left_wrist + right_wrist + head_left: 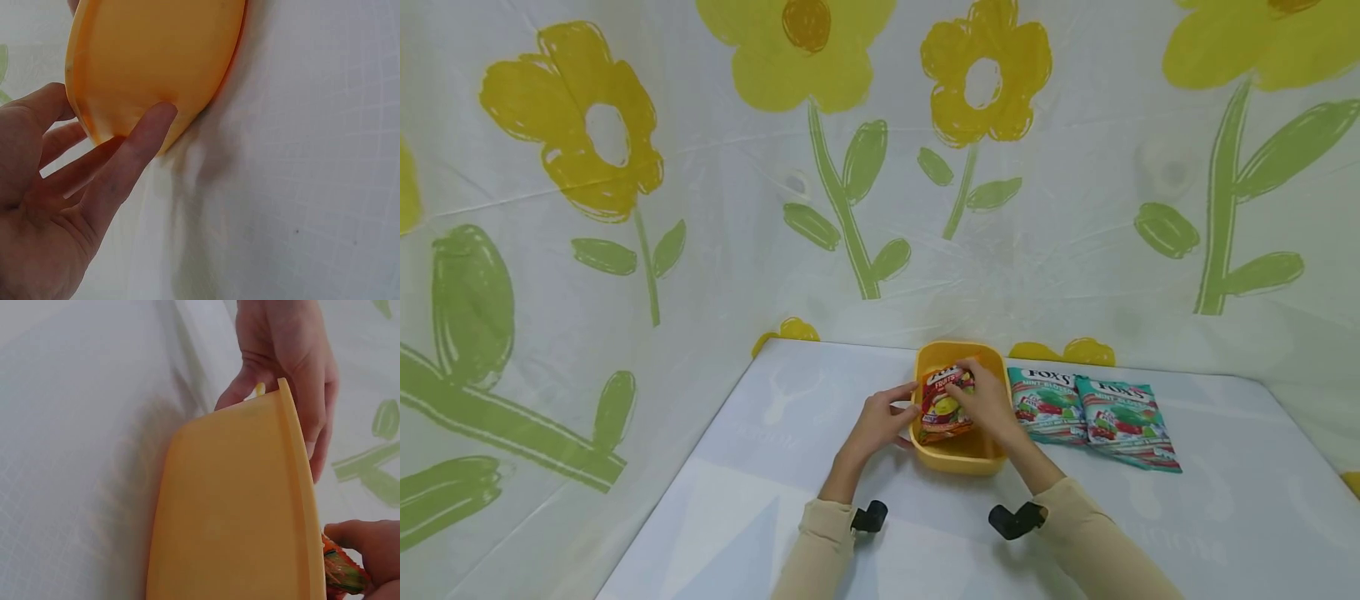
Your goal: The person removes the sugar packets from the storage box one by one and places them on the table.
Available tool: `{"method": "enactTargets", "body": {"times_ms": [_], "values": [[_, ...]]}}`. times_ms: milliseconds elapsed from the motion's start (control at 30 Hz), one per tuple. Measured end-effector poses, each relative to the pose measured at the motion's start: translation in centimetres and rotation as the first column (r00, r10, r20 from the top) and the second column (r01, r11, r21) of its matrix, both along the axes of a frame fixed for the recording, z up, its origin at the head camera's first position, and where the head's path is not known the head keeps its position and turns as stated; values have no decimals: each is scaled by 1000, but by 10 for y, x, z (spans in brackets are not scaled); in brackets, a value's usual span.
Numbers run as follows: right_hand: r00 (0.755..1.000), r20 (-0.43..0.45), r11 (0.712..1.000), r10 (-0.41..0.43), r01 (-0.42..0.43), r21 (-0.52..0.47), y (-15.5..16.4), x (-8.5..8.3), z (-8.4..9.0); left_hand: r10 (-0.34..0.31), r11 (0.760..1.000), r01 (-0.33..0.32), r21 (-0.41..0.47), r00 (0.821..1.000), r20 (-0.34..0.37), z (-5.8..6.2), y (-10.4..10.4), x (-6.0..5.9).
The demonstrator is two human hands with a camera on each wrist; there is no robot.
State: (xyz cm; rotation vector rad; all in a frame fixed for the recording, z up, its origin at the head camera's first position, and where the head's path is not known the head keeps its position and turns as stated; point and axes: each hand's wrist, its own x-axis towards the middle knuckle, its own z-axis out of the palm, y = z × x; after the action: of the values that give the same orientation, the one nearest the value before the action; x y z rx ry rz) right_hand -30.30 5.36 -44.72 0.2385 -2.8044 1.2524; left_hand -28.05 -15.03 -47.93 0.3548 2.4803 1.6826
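A yellow plastic tub point(962, 462) point(156, 56) point(231, 506) stands on the white table. My left hand point(883, 417) point(94, 169) point(287, 362) rests against the tub's left outer wall with straight fingers. Inside the tub, my right hand point(981, 396) point(365, 540) pinches a red fruit-candy bag point(942, 408) point(340, 572), which stands tilted against the left wall. Two teal candy bags, one point(1045, 406) nearer the tub and one point(1129, 422) farther right, lie flat just right of it.
A white cloth point(760, 467) with a faint grid covers the table. A flowered curtain point(850, 167) closes in the back and both sides. The table's back edge runs just behind the tub.
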Motion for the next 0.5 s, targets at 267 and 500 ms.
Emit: {"method": "enactTargets", "body": {"times_ms": [267,500], "values": [[983,184,997,1,13,-78,4,2,3,3,1000,-3,-7,1000,-11,-1,0,-1],[983,185,995,15,3,-98,6,3,2,11,1000,-11,-9,1000,-6,0,0,0]]}}
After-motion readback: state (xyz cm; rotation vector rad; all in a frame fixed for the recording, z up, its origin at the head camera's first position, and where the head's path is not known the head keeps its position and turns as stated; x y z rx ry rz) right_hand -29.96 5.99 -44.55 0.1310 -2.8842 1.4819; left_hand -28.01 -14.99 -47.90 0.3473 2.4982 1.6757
